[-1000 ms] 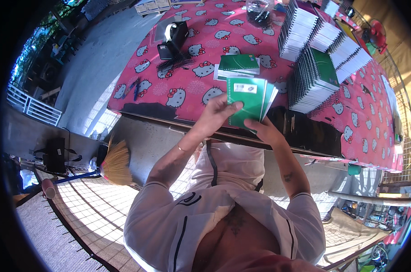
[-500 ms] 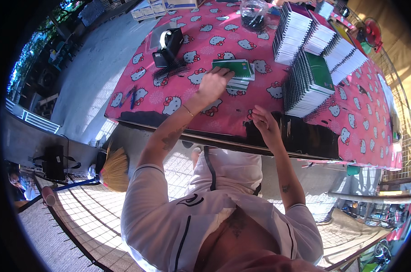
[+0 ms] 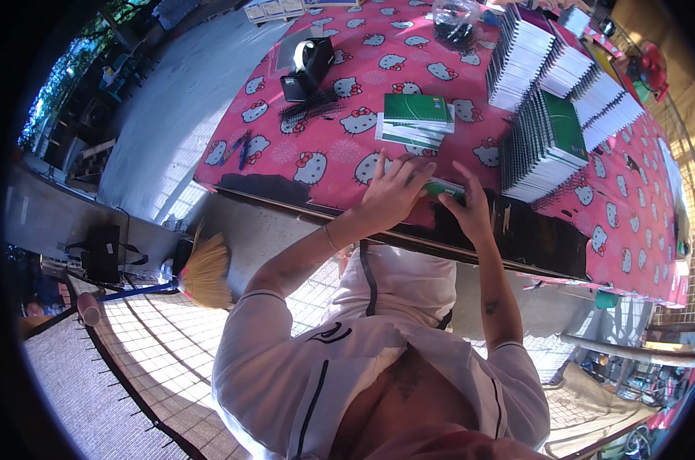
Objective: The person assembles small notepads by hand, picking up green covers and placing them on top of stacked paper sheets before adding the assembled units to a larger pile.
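Near the table's front edge, a small green-covered notebook (image 3: 444,188) is between my two hands, partly hidden by them. My left hand (image 3: 397,190) covers its left end, fingers bent over it. At the other end my right hand (image 3: 470,205) grips it between thumb and fingers. Just beyond lies a loose, fanned pile of green-covered notebooks (image 3: 415,116) with white pages. To the right stands a tall stack of green spiral notebooks (image 3: 543,146), black coils along its left side.
A black tape dispenser (image 3: 311,73) stands far left, loose black spiral coils (image 3: 309,111) beside it. Slim blue and orange tools (image 3: 240,151) lie near the left edge. More notebook stacks (image 3: 520,57) and a clear plastic bag (image 3: 455,27) stand at the back. A broom (image 3: 207,272) is below left.
My left hand has left the green pile and come back toward me with a notebook. My right hand has met it at the front edge. The view has shifted slightly.
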The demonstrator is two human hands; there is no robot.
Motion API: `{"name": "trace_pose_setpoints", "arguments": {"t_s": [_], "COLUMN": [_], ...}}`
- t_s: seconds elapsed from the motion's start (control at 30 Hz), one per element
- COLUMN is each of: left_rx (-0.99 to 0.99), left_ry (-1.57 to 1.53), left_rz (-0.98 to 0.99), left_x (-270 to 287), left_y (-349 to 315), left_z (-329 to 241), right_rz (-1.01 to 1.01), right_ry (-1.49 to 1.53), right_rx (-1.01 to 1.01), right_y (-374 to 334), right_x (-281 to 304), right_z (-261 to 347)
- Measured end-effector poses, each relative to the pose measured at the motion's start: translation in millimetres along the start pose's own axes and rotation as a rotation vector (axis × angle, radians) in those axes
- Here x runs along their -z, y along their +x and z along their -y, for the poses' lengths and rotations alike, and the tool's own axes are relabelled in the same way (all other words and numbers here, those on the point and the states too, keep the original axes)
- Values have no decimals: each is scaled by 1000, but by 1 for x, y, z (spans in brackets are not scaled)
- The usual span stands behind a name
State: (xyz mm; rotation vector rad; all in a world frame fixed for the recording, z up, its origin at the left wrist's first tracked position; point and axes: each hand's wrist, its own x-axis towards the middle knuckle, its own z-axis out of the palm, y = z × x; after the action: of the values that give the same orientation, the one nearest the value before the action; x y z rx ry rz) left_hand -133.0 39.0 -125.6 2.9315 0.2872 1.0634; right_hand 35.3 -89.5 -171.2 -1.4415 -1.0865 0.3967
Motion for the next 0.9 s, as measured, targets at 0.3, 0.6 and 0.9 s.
{"name": "trace_pose_setpoints", "arguments": {"t_s": [0.3, 0.6, 0.9], "left_rx": [441, 931, 769], "left_ry": [389, -504, -957], "left_rz": [-96, -204, -323], "left_x": [-21, 7, 2], "left_y": [-35, -15, -28], "left_z": [247, 92, 20], "right_rz": [-14, 52, 157], "right_ry": [355, 404, 176], "right_rx": [-132, -196, -169], "right_y": [6, -8, -7], "right_x": [-19, -20, -15], "right_z": [-3, -3, 6]}}
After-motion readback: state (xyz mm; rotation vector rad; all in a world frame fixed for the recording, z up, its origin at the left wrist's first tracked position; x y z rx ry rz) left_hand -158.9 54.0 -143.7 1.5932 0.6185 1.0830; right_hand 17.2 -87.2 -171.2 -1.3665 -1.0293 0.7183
